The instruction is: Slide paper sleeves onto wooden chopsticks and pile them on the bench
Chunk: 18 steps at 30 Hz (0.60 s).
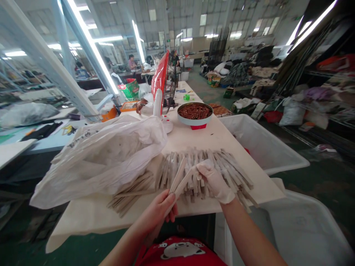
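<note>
My bare left hand (163, 207) is closed around the lower part of pale beige strips (180, 181), which look like fabric or leather. One strip sticks up from its fingers, and another is bent over toward the right. My right hand (213, 181), in a thin white glove, pinches the upper end of that bent strip. Beneath and behind both hands, a wide row of similar strips (230, 170) lies spread across the table (177, 138). To the left, a stack of flat strips (133, 192) rests partly under a big white plastic bag (111, 155).
A red fan (160, 79) stands beyond the bag. Beside it, a round tin of brown pieces (195, 112) sits on a red base. White plastic bins (260, 144) flank the table's right edge. A slanted metal post (50, 55) rises at left. People (132, 63) sit farther back.
</note>
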Motion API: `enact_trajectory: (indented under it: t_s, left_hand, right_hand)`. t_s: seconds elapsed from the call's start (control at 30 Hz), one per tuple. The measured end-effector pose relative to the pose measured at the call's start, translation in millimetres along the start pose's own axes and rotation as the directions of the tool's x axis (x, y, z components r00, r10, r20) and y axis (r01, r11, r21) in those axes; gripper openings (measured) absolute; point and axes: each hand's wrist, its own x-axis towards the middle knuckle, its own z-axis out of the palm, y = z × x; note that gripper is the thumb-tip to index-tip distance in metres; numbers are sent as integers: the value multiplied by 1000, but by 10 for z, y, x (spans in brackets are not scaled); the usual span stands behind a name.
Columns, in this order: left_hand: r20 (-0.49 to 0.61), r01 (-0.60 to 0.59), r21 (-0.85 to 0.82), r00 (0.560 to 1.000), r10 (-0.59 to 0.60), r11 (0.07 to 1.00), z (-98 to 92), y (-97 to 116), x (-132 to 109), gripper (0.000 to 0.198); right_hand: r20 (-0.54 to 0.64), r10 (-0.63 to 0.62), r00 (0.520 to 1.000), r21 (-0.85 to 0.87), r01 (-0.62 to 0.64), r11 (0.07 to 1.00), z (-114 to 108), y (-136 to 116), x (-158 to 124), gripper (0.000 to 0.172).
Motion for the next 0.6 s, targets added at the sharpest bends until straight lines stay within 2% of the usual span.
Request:
enact_trajectory:
  t_s: [0.1, 0.2, 0.27, 0.37, 0.4, 0.5, 0.53, 0.6]
  left_hand:
    - [51, 30, -15, 998, -29, 999, -3, 35, 56, 38]
    - [42, -7, -48, 999, 9, 999, -1, 41, 138, 36]
    - [17, -15, -11, 1000, 15, 1000, -9, 20, 184, 36]
    - [-54, -36, 101, 998, 42, 994, -38, -31, 226, 35]
    - [-87, -55, 125, 994, 66, 991, -51, -47, 234, 35]
    - [-159, -84, 151, 981, 108, 985, -95, -86, 231, 33]
    - [-166, -73, 158, 981, 99, 985, -104, -93, 223, 33]
    - [-159, -40, 179, 985, 69, 983, -97, -100, 218, 31]
  right_hand:
    - [125, 4, 992, -141, 14, 990, 42, 1, -72, 24]
    - [298, 152, 942, -189, -98, 977, 152, 32, -167, 23]
    - [283, 193, 939, -153, -155, 976, 202, 73, -208, 25]
    - [141, 143, 980, -56, -136, 989, 240, 146, -232, 27]
    - [147, 135, 980, -57, -128, 990, 250, 166, -236, 28]
    - [316, 171, 933, -135, -134, 982, 249, 176, -225, 31]
    - [327, 165, 931, -131, -129, 983, 231, 159, -208, 33]
    - [205, 85, 975, -19, -83, 996, 187, 122, -156, 41]
